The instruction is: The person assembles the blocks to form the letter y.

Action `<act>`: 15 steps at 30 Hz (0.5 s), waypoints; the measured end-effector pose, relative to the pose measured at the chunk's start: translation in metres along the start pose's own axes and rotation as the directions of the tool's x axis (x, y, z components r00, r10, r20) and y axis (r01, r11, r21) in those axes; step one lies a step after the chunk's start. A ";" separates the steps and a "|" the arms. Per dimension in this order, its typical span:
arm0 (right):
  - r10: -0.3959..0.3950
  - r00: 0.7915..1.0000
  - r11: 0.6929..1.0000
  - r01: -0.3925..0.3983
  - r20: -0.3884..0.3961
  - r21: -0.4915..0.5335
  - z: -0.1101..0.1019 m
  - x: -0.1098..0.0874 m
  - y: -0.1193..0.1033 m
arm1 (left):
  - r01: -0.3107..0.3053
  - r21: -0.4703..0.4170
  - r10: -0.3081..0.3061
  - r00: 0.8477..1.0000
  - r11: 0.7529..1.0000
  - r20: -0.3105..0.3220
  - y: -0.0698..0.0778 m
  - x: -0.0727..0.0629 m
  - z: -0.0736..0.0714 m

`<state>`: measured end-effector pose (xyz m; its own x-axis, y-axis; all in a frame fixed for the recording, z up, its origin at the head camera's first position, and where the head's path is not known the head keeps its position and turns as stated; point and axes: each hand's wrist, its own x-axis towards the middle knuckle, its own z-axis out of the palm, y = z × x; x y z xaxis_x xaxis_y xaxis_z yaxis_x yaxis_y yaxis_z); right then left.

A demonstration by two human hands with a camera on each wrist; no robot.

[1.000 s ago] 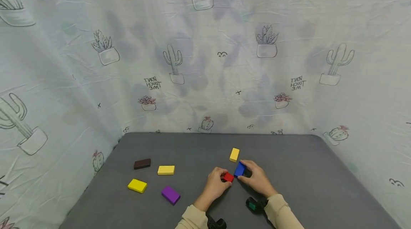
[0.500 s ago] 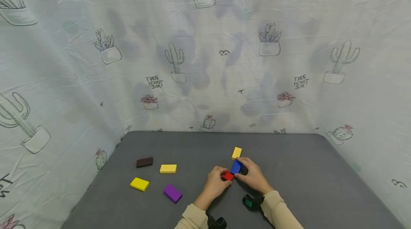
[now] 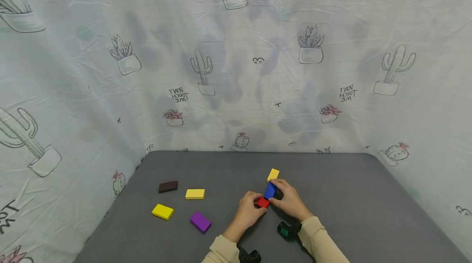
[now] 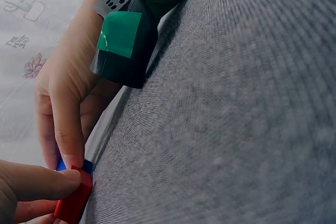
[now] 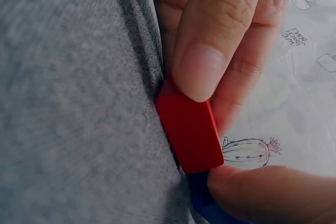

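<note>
My left hand (image 3: pixel 248 210) pinches a red block (image 3: pixel 263 202) between thumb and fingers, low on the grey table. Just beyond it on the right, my right hand (image 3: pixel 291 200) holds a blue block (image 3: pixel 270 190) by its ends. The near end of the blue block meets the red block, as the right wrist view shows with the red block (image 5: pixel 191 129) against the blue block (image 5: pixel 207 200). A yellow block (image 3: pixel 273 175) lies at the far end of the blue one; fingertips hide whether those two touch.
To the left on the grey table (image 3: pixel 332 181) lie a dark brown block (image 3: pixel 168 187), a pale yellow block (image 3: pixel 195 194), a bright yellow block (image 3: pixel 162 211) and a purple block (image 3: pixel 200 222). A cactus-print curtain (image 3: pixel 236 70) hangs behind the table.
The right hand has brought the blue block left against the red block, closing the small gap between them. The left hand has kept its hold on the red block.
</note>
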<state>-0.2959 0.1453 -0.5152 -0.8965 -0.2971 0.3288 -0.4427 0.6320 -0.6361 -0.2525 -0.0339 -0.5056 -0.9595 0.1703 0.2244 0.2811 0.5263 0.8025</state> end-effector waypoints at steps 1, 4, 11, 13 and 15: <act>-0.003 1.000 1.000 0.003 0.002 -0.004 0.000 0.001 -0.001 | 0.000 0.000 0.000 1.000 1.000 -0.002 0.000 0.000 -0.001; -0.011 1.000 1.000 0.011 0.011 -0.012 0.001 0.003 -0.002 | -0.001 -0.001 0.001 1.000 1.000 -0.004 0.000 -0.001 -0.002; -0.015 1.000 1.000 0.015 0.015 0.001 0.005 0.007 -0.004 | -0.017 -0.012 0.016 1.000 1.000 -0.010 -0.001 -0.002 -0.004; -0.018 1.000 1.000 0.018 0.013 -0.008 0.006 0.008 -0.003 | -0.027 -0.018 0.027 1.000 0.999 -0.016 0.000 -0.003 -0.005; -0.019 1.000 1.000 0.019 0.011 -0.008 0.007 0.008 -0.003 | -0.034 -0.026 0.033 0.999 0.999 -0.021 0.000 -0.003 -0.006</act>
<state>-0.3023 0.1360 -0.5155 -0.8881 -0.3170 0.3328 -0.4594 0.6320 -0.6241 -0.2492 -0.0391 -0.5030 -0.9497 0.1701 0.2628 0.3130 0.4985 0.8084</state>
